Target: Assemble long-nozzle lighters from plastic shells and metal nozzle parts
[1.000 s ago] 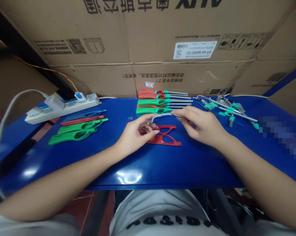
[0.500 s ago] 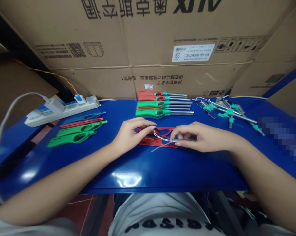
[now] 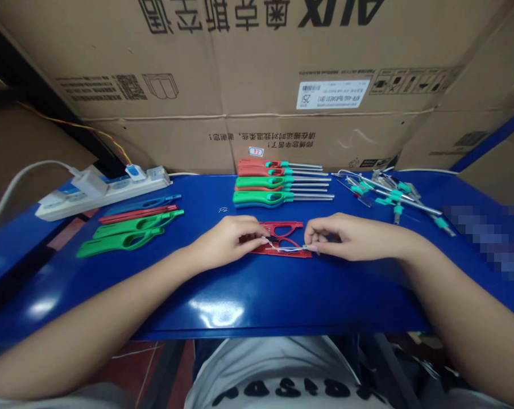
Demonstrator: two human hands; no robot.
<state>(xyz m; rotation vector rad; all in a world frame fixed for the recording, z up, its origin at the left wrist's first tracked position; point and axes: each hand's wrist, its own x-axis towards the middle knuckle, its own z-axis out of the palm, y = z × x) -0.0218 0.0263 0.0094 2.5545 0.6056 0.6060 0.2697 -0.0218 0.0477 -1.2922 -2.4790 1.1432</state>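
Two red plastic lighter-body halves (image 3: pixel 281 254) lie on the blue table in front of me, one above the other. My left hand (image 3: pixel 227 243) rests over their left end, its fingertips on a thin white wire (image 3: pixel 286 248). That wire stretches over the lower red half to my right hand (image 3: pixel 346 237), whose thumb and finger pinch a small metal piece (image 3: pixel 305 247) at its end. Several finished long-nozzle lighters (image 3: pixel 265 188) in red and green lie in a row beyond the hands. Part of the left end of the red halves is hidden by my left hand.
Green and red lighter shells (image 3: pixel 129 236) lie at the left, below a white power strip (image 3: pixel 103 193) with a plugged-in cable. Teal-and-metal lighter parts (image 3: pixel 389 196) are heaped at the right. Cardboard boxes stand along the table's back edge.
My hands have come lower and closer together over the red halves. The wire piece now lies stretched between my fingertips, and the whole view has shifted slightly.
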